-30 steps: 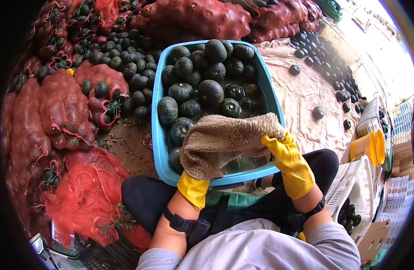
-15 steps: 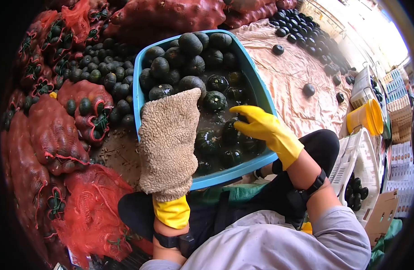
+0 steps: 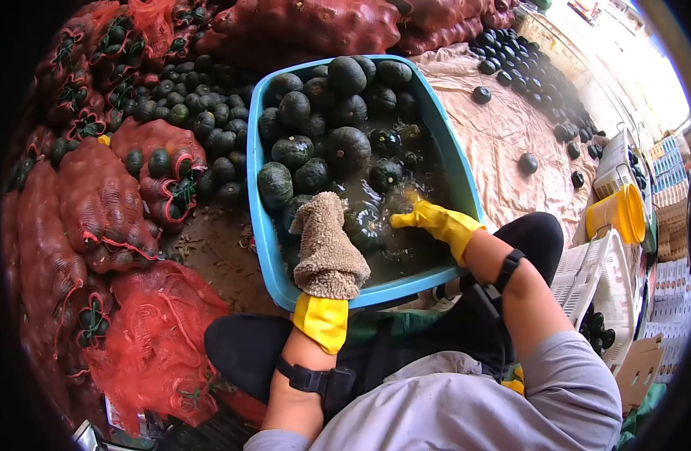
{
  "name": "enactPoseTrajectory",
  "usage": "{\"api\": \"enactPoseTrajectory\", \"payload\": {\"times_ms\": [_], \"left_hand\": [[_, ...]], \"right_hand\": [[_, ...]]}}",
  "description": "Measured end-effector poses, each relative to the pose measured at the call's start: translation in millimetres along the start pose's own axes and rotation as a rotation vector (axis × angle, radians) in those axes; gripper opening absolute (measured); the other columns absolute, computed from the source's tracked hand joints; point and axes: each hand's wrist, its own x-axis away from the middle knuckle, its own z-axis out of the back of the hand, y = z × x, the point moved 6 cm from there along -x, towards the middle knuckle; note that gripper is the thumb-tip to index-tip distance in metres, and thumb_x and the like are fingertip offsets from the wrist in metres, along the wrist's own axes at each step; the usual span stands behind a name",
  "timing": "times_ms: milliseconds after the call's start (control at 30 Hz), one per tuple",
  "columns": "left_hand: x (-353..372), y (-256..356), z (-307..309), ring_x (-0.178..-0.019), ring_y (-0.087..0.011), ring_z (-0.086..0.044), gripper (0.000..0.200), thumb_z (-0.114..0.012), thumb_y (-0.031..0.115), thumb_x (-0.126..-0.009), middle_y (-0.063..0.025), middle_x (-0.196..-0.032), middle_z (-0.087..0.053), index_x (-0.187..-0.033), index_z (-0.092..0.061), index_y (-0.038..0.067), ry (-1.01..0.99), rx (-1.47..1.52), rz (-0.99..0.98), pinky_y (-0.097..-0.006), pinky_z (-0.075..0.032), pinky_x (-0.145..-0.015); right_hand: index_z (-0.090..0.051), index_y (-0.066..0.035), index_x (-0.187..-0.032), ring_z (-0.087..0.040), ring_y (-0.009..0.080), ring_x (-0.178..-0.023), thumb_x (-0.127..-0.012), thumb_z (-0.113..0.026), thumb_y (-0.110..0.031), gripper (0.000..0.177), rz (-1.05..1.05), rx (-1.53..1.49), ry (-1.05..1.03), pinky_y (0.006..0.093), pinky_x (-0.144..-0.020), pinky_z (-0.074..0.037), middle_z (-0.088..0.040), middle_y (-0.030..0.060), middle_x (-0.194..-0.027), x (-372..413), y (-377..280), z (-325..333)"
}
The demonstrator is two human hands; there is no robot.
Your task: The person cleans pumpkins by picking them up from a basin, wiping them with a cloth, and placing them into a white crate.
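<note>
A blue tub [image 3: 455, 161] of murky water holds many dark green kabocha squashes [image 3: 348, 149], heaped toward its far end. Over my left hand [image 3: 324, 259] is a tan fleece mitt, pulled on above a yellow rubber glove; it hides the fingers. The mitt is beside a wet squash [image 3: 363, 227] near the tub's front. My right hand [image 3: 432, 224], in a yellow rubber glove, dips into the splashing water right of that squash. Its thumb is stretched out apart from the fingers, which the splash partly hides; I see nothing held.
Red mesh sacks [image 3: 105, 203] of squashes crowd the left side, with a loose red net [image 3: 161, 331] in front. More squashes lie on a pinkish sheet [image 3: 503, 188] at right. A yellow bucket [image 3: 615, 214] and white crates [image 3: 597, 274] stand at the right.
My right hand has lowered into the water and splashes it. The mitted left hand has pulled back and now bends toward the front squash. The view has shifted slightly.
</note>
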Motion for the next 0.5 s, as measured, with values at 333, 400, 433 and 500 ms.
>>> {"api": "enactPoseTrajectory", "payload": {"times_ms": [333,400,433,500], "left_hand": [[15,6,32,-0.115,-0.0366,-0.07,0.036,-0.08,0.016,-0.084,-0.0166,-0.115,-0.073,-0.119,-0.074,0.007,0.543,0.629,-0.262,-0.0451,-0.055,-0.104],[4,11,28,-0.124,-0.0357,-0.066,0.045,-0.081,0.017,-0.084,-0.0161,-0.125,-0.07,-0.126,-0.07,0.007,0.455,0.73,-0.247,-0.0448,-0.052,-0.109],[-6,18,9,-0.129,-0.0348,-0.064,0.049,-0.081,0.018,-0.085,-0.0156,-0.13,-0.069,-0.131,-0.068,0.006,0.325,0.616,-0.223,-0.0445,-0.051,-0.11],[7,48,-21,-0.136,-0.0334,-0.06,0.051,-0.074,0.016,-0.093,-0.0181,-0.138,-0.066,-0.141,-0.061,0.006,0.278,0.259,-0.241,-0.0433,-0.046,-0.116]], "right_hand": [[-0.049,-0.001,-0.159,-0.043,0.0317,-0.159,-0.076,-0.102,-0.024,0.101,0.534,0.385,0.108,0.0439,-0.13,-0.034,-0.049,0.0206,-0.168,84,-220,-82],[-0.052,-0.003,-0.158,-0.042,0.0306,-0.158,-0.087,-0.094,-0.02,0.084,0.533,0.187,0.319,0.0436,-0.131,-0.031,-0.048,0.02,-0.168,83,-199,-101],[-0.054,-0.004,-0.157,-0.045,0.0308,-0.157,-0.09,-0.091,-0.019,0.078,0.477,0.16,0.462,0.0438,-0.13,-0.032,-0.05,0.0196,-0.166,73,-176,-98],[-0.064,-0.003,-0.145,-0.058,0.031,-0.144,-0.095,-0.086,-0.023,0.057,0.374,0.397,0.728,0.0423,-0.123,-0.042,-0.063,0.0184,-0.152,44,-143,-70]]}}
